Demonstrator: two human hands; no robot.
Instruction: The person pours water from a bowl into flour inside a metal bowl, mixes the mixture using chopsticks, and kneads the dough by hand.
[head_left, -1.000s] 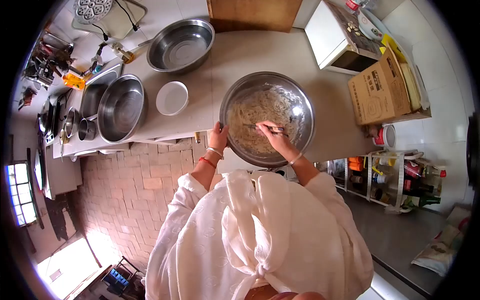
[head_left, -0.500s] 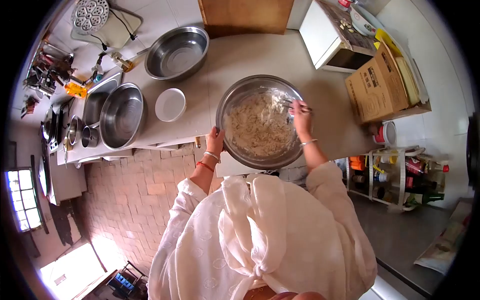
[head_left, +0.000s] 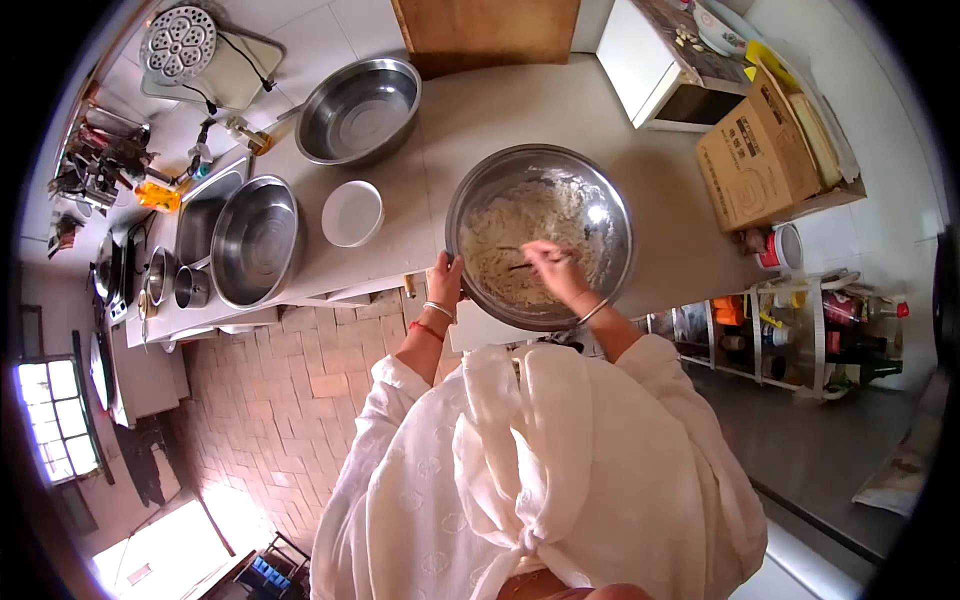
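Observation:
A wide stainless steel basin (head_left: 520, 163) stands near the counter's front edge. Inside lies a pale, crumbly flour mixture (head_left: 500, 225), with white flour clinging to the wall. My left hand (head_left: 445, 280) grips the basin's left rim, thumb on the upper side and fingers partly hidden. Over the lower middle of the basin, my right hand (head_left: 558, 268) is closed around a pair of chopsticks (head_left: 517, 267). Their tips point left into the mixture.
Left of the basin are a white bowl (head_left: 352, 213) and two large metal basins, one farther back (head_left: 360, 112) and one by the sink (head_left: 256, 242). A cardboard box (head_left: 755, 160) and a bottle rack (head_left: 770, 335) stand to the right.
My right hand has moved from the basin's right side left and down toward its middle, bringing the chopsticks along. My left hand stays on the rim. The view has shifted slightly.

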